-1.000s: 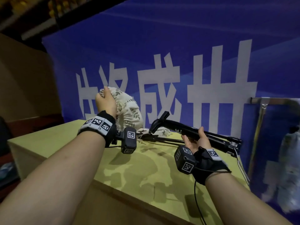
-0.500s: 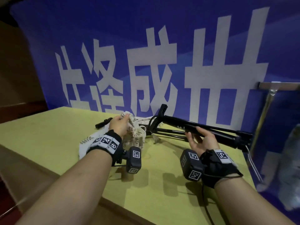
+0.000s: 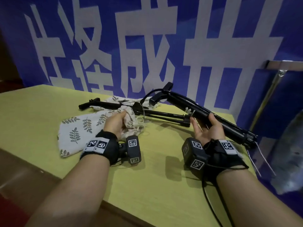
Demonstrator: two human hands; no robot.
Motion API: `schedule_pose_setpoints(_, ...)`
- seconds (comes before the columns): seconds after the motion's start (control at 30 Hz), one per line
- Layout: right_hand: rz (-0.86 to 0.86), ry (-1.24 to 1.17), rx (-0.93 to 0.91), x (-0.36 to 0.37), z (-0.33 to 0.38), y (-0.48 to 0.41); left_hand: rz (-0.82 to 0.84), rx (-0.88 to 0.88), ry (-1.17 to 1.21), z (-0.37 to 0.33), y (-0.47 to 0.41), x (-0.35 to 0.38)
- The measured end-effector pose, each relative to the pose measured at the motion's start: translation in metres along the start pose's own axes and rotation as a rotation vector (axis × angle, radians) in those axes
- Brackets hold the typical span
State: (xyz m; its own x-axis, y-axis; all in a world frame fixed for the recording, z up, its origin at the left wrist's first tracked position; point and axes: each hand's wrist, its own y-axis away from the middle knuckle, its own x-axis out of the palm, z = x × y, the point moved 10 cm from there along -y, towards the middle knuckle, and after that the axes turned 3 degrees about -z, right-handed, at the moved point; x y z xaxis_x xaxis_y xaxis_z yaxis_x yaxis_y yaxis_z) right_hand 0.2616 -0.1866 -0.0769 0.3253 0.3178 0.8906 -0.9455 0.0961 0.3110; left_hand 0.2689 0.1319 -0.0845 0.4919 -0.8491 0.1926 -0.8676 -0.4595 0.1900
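Note:
A cream cloth bag (image 3: 78, 130) with a leaf print lies flat on the yellow-green table (image 3: 155, 185). My left hand (image 3: 114, 123) grips its gathered drawstring mouth. My right hand (image 3: 206, 128), palm up, holds the barrel of a black hand pump (image 3: 188, 107); the thumb lies over the tube. The pump is tilted, its T-handle up towards the banner and its foot end off to the right. A second black pump (image 3: 164, 114) lies on the table behind the bag, and its left end (image 3: 89, 104) sticks out past the cloth.
A blue banner (image 3: 147, 46) with large white characters stands right behind the table. A metal frame (image 3: 270, 86) rises at the right. A black cable (image 3: 211, 205) runs from my right wrist band across the table's front right corner.
My left hand has brought the bag down from upright in the air to flat on the table. The right hand has kept hold of the pump. The view has tilted down.

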Motion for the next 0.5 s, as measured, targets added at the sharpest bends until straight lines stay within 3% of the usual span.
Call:
schedule_pose_setpoints(0.13,0.034,-0.015,-0.032,0.001,0.006,-0.002,-0.003,-0.005,-0.026,-0.001,-0.004,-0.005)
schedule_pose_setpoints(0.37,0.049,-0.004,-0.01,0.001,0.002,0.006,-0.011,0.146,-0.184,-0.019,-0.004,-0.005)
schedule_pose_setpoints(0.5,0.049,-0.006,-0.014,0.001,0.002,0.008,0.08,0.158,-0.139,-0.018,0.0,0.004)
